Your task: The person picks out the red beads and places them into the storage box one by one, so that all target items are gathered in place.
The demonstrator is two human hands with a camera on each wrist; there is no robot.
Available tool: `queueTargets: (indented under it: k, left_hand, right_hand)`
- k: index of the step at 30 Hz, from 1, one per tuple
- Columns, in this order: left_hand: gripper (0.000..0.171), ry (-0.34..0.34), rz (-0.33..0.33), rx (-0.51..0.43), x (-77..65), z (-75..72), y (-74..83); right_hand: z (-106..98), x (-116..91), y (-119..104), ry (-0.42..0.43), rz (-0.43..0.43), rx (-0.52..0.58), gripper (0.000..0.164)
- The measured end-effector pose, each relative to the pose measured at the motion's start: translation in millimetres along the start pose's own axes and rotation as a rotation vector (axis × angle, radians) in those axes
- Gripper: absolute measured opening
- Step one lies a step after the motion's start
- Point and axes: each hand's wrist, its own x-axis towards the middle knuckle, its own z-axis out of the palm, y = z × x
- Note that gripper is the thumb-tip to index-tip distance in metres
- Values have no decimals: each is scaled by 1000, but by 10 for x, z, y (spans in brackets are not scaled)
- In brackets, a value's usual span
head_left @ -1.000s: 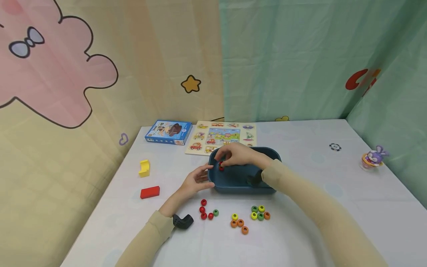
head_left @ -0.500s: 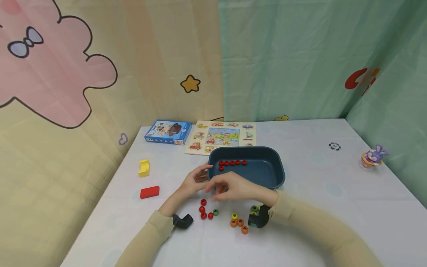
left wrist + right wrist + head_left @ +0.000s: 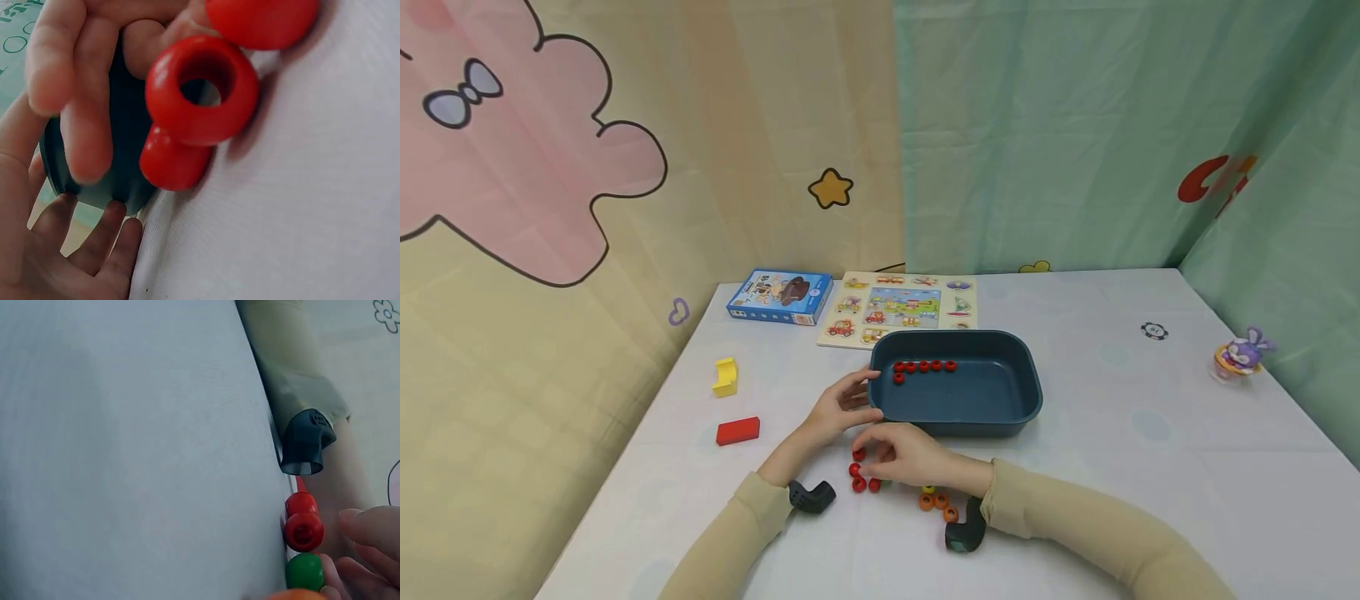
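Observation:
A dark blue rectangular tray (image 3: 970, 421) holds several red beads (image 3: 924, 367), lined up in its far left corner. My left hand (image 3: 835, 408) rests its fairly straight fingers on the tray's left side, the thumb at the front corner. Above a small group of red beads (image 3: 858, 485) in front of the tray hovers my right hand (image 3: 906, 454), thumb and forefinger apart and nothing between them. A large red bead (image 3: 200, 122) with its hole showing lies near those fingertips in the left wrist view. A green bead (image 3: 304, 572) is partly hidden by my right hand in the head view.
Orange beads (image 3: 927, 502) lie beneath my right forearm. On the left are a red block (image 3: 737, 431) and a yellow block (image 3: 726, 377). Behind the tray lie a blue box (image 3: 780, 297) and a picture puzzle board (image 3: 902, 304). A purple rabbit figure (image 3: 1242, 352) stands far right.
My right hand has left the tray, where a red bead now sits in a second row, and come down over the red beads on the table. The left hand has stayed put.

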Motion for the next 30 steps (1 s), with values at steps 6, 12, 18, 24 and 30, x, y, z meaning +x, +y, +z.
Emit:
queueTargets:
  k: [6,12,18,24,30]
  left_hand:
    - [56,0,-16,0,4,-1,5]
    - [55,1,-9,-9,-1,2,13]
    - [56,-3,-9,-12,-2,-1,6]
    - [56,-1,-12,-9,1,-1,7]
    - [56,-6,-11,-10,3,-1,13]
  right_hand:
    - [24,20,30,5,25,-48,29]
    - [59,48,45,32,42,-96,24]
    - [98,57,22,62,49,-135,17]
    - [111,62,1,81,48,-152,12]
    - [114,63,2,89,53,-198,10]
